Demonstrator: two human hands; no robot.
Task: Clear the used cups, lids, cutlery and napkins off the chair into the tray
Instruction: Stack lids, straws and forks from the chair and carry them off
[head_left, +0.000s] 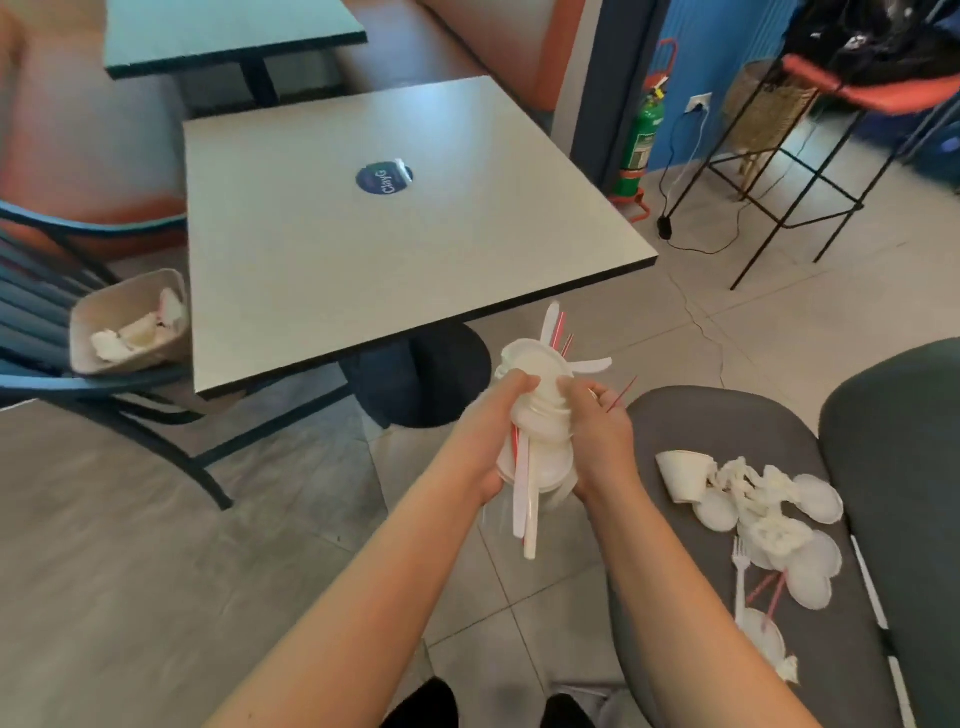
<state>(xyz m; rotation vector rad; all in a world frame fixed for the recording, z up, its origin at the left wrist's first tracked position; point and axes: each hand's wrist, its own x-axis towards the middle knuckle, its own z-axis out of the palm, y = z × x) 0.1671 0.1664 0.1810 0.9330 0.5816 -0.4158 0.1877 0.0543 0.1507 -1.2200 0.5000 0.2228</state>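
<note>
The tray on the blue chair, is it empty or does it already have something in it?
Not empty. The tray sitting on the blue chair already holds crumpled white napkins; much of its floor is covered by them.

a round dark blue sticker (384, 178) on the grey table (311, 260) reads "clayg" in white letters

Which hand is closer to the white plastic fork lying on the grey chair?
Right. The right hand grips the bundle of white cups and lids just up-left of the white plastic fork; the left hand grips the bundle's far side.
</note>
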